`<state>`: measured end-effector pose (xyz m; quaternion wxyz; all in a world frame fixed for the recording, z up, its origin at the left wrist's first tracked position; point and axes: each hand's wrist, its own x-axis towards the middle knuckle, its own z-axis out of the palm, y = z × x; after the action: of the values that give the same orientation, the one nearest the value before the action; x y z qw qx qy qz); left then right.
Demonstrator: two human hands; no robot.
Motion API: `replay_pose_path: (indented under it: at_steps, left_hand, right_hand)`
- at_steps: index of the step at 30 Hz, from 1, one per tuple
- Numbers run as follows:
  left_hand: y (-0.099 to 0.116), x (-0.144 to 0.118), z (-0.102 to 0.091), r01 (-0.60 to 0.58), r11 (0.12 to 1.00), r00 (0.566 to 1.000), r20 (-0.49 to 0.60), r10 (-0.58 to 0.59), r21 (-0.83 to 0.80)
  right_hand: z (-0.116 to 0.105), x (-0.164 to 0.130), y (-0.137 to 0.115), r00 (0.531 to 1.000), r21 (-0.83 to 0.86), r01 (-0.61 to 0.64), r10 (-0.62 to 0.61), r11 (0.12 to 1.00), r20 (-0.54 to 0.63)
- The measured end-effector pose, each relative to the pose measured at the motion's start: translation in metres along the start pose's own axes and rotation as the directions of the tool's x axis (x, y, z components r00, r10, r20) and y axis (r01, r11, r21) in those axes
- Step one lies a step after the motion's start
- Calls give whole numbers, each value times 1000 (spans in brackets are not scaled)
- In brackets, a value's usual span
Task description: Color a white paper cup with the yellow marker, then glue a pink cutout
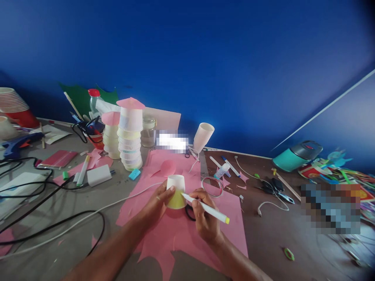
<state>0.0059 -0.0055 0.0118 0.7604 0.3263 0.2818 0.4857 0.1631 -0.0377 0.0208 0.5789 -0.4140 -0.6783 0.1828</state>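
My left hand point(156, 203) grips a white paper cup point(176, 186) turned upside down; its lower band is coloured yellow. In my right hand point(204, 216) is a white marker with a yellow end point(208, 209), and its tip touches the cup's side. Both hands work over a sheet of pink paper point(181, 228) with cut edges that lies on the table. A pink paper circle point(168, 167) rests on the sheet just behind the cup.
Two stacks of coloured paper cups topped with pink discs point(130, 134) stand behind. A roll of clear tape point(212, 186), black scissors point(275, 187), markers point(83, 170), cables point(58, 224), a glue gun point(17, 144) and a teal container point(295, 156) lie around.
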Motion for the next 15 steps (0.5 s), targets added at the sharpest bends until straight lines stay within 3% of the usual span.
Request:
replay_pose_path:
  at_steps: [4, 15]
  left_hand:
    - [-1, -1, 0, -6, 1000, 1000, -1, 7, 16]
    - [-1, -1, 0, -10, 999, 1000, 7, 9, 38]
  right_hand:
    - [0, 0, -2, 998, -13, 33, -32, 999, 63]
    - [-1, 0, -2, 997, -62, 46, -43, 997, 58]
